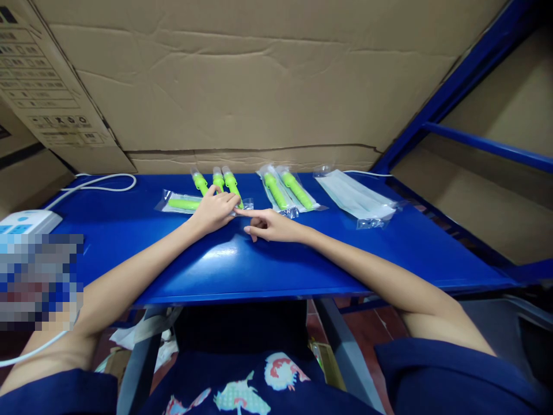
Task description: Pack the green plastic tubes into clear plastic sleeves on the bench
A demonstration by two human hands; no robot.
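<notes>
My left hand [215, 210] rests on a clear bag [179, 203] holding a green tube, lying sideways on the blue table [129, 242]. Its fingers press down on the bag's right end. My right hand [268, 225] lies beside it, its forefinger stretched out to touch the bag's right edge. Three bare green tubes [218, 181] lie just beyond my left hand. Two bagged green tubes [285, 191] lie to the right of them.
A clear packet of white masks [356, 199] lies at the right back. A white power strip [26, 222] and its cable [101, 181] sit at the left. Cardboard boxes [259, 80] wall off the back. A blue frame bar [488, 147] runs along the right.
</notes>
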